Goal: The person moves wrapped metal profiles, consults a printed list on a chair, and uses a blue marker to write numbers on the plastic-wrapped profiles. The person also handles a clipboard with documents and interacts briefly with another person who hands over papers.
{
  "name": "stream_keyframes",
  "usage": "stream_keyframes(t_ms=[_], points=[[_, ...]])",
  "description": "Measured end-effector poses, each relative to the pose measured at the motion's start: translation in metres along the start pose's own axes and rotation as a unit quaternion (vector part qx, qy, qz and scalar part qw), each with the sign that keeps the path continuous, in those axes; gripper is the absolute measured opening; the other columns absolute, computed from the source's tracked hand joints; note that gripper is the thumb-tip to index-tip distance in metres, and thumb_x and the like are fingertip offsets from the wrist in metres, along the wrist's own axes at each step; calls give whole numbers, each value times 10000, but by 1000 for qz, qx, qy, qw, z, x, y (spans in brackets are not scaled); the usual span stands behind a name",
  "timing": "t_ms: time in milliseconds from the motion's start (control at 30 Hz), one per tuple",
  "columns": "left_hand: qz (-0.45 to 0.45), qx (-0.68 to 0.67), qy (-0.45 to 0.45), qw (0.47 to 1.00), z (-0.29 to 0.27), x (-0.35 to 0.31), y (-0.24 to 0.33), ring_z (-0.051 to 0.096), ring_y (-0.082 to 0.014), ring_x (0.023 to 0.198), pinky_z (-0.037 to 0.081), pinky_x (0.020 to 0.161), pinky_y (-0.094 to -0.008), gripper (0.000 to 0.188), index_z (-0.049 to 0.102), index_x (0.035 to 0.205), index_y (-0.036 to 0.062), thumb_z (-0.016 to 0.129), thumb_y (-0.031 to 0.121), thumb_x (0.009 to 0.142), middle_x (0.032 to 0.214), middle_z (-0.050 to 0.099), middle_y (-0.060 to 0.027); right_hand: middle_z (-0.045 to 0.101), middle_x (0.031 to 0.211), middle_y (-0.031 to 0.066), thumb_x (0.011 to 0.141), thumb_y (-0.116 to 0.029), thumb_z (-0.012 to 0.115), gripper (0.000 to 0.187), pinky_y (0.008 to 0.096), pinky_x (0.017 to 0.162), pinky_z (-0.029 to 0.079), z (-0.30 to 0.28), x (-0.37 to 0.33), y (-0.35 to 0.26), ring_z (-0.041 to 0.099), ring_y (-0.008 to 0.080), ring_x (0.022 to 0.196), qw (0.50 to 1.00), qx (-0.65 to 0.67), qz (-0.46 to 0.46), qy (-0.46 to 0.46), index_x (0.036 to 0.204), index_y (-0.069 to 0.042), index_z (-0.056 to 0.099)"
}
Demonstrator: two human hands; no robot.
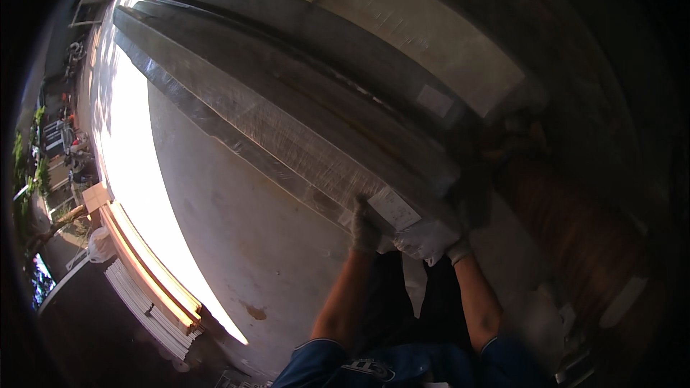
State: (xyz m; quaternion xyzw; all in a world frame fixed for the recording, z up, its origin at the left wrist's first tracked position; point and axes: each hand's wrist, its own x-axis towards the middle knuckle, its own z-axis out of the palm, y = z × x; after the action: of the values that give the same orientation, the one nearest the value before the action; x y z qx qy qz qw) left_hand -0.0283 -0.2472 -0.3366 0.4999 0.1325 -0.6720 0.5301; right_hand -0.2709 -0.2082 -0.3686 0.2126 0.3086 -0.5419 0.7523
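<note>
A long plastic-wrapped package (287,126) runs from the far left toward my body, with a white label (394,208) near its close end. On its left side, by the label, my left hand (364,232) grips the edge in a light work glove; the thumb shows and the other fingers are hidden. My right hand (458,248), also gloved, holds the right side of the near end, its fingers mostly out of sight. Loose crumpled wrap (429,239) bunches at that end between my hands. The package end is just in front of my legs.
More long wrapped packages (431,43) lie beyond mine, side by side. A large brown ribbed roll-like object (575,223) stands at the right in shadow. At the lower left lie stacked long strips (154,266) beside a bright sunlit strip of floor (136,136).
</note>
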Motion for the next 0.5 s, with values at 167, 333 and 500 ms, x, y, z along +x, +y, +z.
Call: stream_keyframes(t_ms=[167,333,500], points=[[9,-6,17,1000,25,-14,8,545,-298,1192,419,1053,-459,464,592,1175,117,609,513,934,1223,609,-105,660,1171,95,1010,-375,502,422,370,899,523,6,-4,1,631,204,1025,990,-4,22,137,1248,-37,585],[-15,-7,57,998,47,-29,18,551,-318,1181,434,1038,-476,529,582,1193,90,637,532,907,1219,604,-140,657,1174,108,1012,-325,484,378,359,938,498,17,-13,-1,625,210,1033,992,-88,-9,87,1218,-29,598],[-33,-14,27,999,79,-49,35,553,-320,1182,454,1021,-465,607,543,1267,48,616,538,917,1241,595,-155,670,1045,83,1008,-332,472,343,347,861,511,45,-28,-15,631,193,929,995,-88,1,49,1122,-49,630]])
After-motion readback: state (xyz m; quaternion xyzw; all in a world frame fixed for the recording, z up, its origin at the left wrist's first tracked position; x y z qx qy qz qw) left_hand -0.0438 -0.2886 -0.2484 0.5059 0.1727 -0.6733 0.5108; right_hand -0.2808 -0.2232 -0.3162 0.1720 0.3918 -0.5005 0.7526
